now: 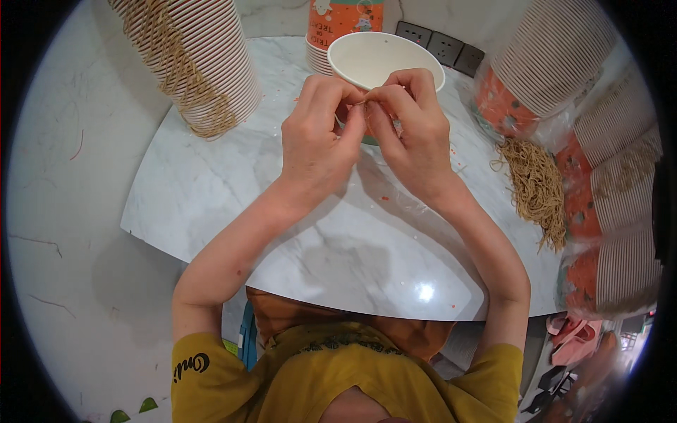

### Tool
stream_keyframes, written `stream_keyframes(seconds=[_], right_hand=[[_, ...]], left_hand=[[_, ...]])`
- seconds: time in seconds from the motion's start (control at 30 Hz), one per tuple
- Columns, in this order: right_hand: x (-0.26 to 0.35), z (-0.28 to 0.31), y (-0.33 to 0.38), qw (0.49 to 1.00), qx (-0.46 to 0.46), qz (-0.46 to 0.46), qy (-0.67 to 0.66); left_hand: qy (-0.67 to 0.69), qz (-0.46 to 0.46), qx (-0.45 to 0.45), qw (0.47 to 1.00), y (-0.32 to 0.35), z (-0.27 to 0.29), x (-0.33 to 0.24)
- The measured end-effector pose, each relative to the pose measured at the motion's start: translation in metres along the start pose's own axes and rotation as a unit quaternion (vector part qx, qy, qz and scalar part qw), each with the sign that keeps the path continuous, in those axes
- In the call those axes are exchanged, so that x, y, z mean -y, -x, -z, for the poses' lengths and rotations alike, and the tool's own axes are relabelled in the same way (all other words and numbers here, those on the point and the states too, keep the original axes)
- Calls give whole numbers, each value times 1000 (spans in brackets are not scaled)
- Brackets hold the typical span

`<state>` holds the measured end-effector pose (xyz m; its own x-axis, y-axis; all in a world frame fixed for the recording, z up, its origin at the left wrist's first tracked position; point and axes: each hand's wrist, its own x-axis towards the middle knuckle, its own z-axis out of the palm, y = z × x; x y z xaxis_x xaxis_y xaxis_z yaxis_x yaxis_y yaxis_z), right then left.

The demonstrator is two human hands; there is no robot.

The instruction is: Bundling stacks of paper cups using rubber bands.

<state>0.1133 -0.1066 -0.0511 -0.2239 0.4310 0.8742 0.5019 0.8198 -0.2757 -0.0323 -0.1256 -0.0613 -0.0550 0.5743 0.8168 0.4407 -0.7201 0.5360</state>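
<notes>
My left hand (pixel 317 127) and my right hand (pixel 416 134) meet over the table, fingertips pinched together. A short bit of thin tan twine (pixel 362 103) shows between them; most of it is hidden by the fingers. Just behind them a round paper bucket (pixel 381 60), white inside, tilts with its mouth up. Its orange and green outside is largely covered by my hands. At the back, an orange printed bucket (pixel 345 25) is upside down on a short stack of white rims.
A tall stack of paper buckets (pixel 204 63) with twine handles stands at the left. On the right lie a heap of tan twine (pixel 532 187) and plastic-wrapped bucket stacks (pixel 553 60). Black power sockets (pixel 444 48) line the back wall. Small orange scraps dot the marble-patterned table (pixel 338 261).
</notes>
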Motion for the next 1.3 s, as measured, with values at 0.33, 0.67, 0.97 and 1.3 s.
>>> stream_keyframes(seconds=[0.33,0.67,0.97,1.3], right_hand=[[2,4,-1,998,36,5,42],[-3,12,-6,995,74,27,54],[4,20,-5,997,67,-43,6],[6,26,13,995,67,-46,-52]], left_hand=[[-38,-51,12,998,-4,5,4],[-84,-100,45,990,-8,10,4],[151,218,132,955,-11,16,-1],[311,371,155,861,-13,22,-7]])
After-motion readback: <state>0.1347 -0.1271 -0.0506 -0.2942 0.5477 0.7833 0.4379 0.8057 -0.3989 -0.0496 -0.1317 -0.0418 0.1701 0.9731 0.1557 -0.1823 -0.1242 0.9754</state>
